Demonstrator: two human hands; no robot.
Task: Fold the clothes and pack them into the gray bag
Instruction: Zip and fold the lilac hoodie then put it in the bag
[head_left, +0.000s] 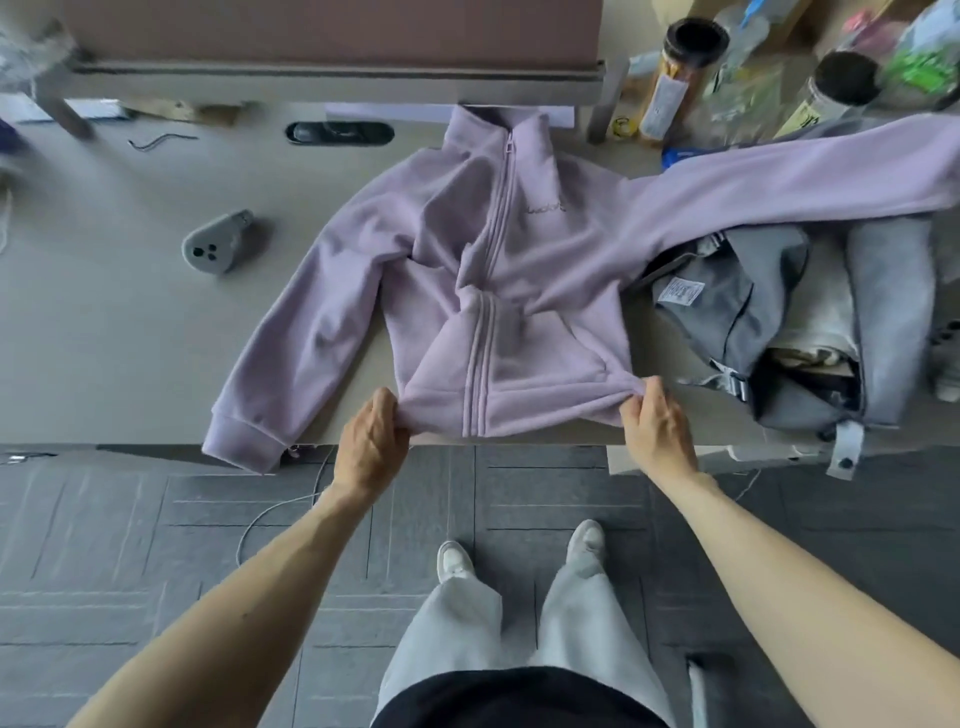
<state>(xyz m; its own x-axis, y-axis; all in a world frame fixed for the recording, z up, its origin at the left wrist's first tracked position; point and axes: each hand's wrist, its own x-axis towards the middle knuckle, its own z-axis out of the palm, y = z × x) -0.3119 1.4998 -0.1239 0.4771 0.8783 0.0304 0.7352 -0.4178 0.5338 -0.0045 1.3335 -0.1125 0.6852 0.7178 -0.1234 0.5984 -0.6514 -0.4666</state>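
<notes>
My left grip and right grip each pinch a bottom corner of the lilac jacket. It lies zipped and front-up on the tabletop, hem at the near edge, rumpled at the waist. No fold is made yet: both sleeves lie spread, one reaching past the gray bag beside it. The bag gapes open with something pale inside, so I judge packing has begun and this jacket remains.
</notes>
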